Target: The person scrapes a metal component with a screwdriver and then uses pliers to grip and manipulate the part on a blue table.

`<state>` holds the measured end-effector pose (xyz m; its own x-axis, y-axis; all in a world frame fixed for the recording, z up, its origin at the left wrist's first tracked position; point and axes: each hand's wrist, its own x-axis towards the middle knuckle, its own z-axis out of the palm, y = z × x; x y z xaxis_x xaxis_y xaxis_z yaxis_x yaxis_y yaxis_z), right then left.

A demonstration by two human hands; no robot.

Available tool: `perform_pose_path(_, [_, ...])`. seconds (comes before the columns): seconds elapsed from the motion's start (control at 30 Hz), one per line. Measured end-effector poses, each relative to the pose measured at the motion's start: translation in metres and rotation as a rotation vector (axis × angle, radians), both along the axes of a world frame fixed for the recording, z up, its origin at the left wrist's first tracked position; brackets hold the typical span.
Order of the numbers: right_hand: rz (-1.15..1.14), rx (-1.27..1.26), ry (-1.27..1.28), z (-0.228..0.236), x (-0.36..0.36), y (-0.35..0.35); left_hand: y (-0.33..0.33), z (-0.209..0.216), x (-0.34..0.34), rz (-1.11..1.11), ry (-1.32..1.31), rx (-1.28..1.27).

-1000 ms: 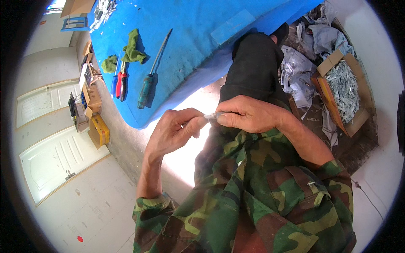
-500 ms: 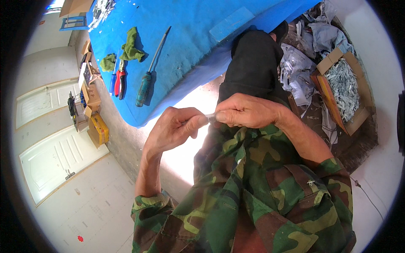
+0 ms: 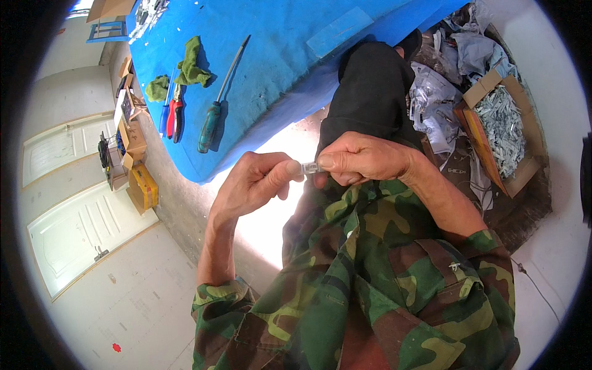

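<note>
Above my lap I hold a small pale grey part (image 3: 309,168) with a cut-out in it, stretched between both hands. Its left end is pinched between the thumb and fingers of my left hand (image 3: 264,179). The thumb and curled fingers of my right hand (image 3: 361,158) grip its right end. My fingers cover both ends, so the part's exact kind is unclear. Nearest to my hands on the blue-covered table (image 3: 265,37) lies a long screwdriver (image 3: 213,120) with a teal handle.
Red-handled pliers (image 3: 175,117), a blue-handled tool (image 3: 164,120) and green cloths (image 3: 194,65) lie left of the screwdriver. At right stands a cardboard box (image 3: 527,117) full of small pale parts, beside plastic bags (image 3: 435,105). More cardboard boxes (image 3: 143,185) stand by the left wall.
My hands have shifted slightly and the fingers have opened up around the part, so more of its middle shows between them. Both hands still grip it.
</note>
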<state>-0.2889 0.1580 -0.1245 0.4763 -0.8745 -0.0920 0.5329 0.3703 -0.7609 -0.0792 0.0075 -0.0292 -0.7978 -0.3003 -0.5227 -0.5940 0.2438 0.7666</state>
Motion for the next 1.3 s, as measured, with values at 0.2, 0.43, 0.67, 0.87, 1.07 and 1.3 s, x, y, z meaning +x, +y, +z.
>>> perform_pose_path(0.2, [0.022, 0.052, -0.057, -0.005, 0.001, 0.0, 0.002, -0.001, -0.001, -0.011, 0.031, -0.022])
perform_pose_path(0.43, [0.022, 0.071, -0.093, -0.009, 0.002, 0.001, 0.001, -0.003, -0.002, 0.003, -0.002, -0.015])
perform_pose_path(0.67, [-0.071, -0.081, 0.255, 0.005, 0.005, -0.001, 0.004, -0.006, 0.001, -0.051, 0.047, -0.09])
perform_pose_path(0.87, [-0.276, -0.305, 0.648, 0.001, 0.013, -0.003, 0.013, 0.006, -0.003, -0.072, -0.04, -0.3])
perform_pose_path(1.07, [-0.322, -0.383, 0.988, 0.014, 0.019, -0.007, 0.019, 0.005, -0.004, -0.077, 0.057, -0.52])
perform_pose_path(1.3, [-0.42, -0.489, 1.093, 0.006, 0.024, -0.013, 0.017, -0.012, 0.001, -0.211, 0.159, -0.735])
